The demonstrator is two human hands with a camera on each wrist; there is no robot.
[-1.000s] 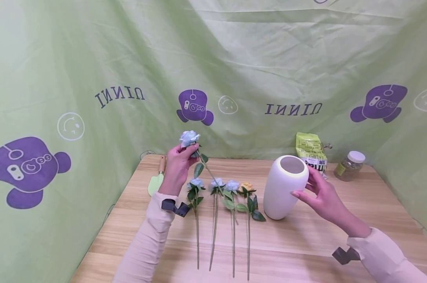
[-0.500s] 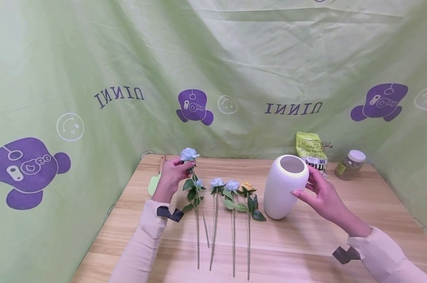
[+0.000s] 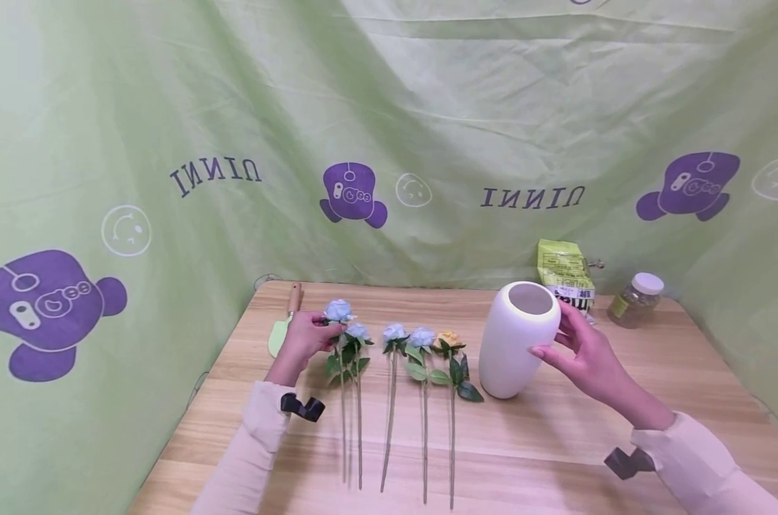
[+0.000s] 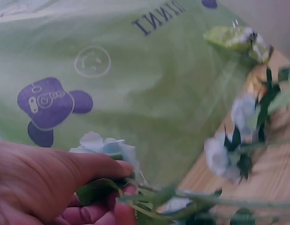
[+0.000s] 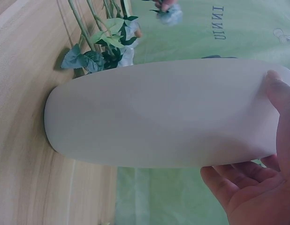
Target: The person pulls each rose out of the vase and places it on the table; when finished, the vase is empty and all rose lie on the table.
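Observation:
My left hand [image 3: 303, 342] pinches the stem of a blue rose [image 3: 338, 310] just under its bloom, thumb on top in the left wrist view. The stem hangs toward the table's front, close beside another blue rose [image 3: 358, 331] on the left of a row. To the right lie two more blue roses, one in the middle [image 3: 394, 332] and one beside it [image 3: 422, 337], then a yellow-orange rose [image 3: 449, 339]. A tall white vase [image 3: 514, 357] stands upright on the table, its mouth facing up. My right hand [image 3: 585, 357] holds it near the top, thumb in front, fingers around the right side.
Left of the roses lies a pale green trowel [image 3: 278, 337] with a wooden handle, partly behind the left hand. Behind the vase stands a green bag [image 3: 561, 266]; a lidded jar [image 3: 636, 300] is at the back right. Green cloth [image 3: 389, 107] hangs around the wooden table [image 3: 530, 458].
My left hand has moved down and left with its blue rose; the stem has swung from slanting across the row to lying along its left end. The right hand and vase stay put.

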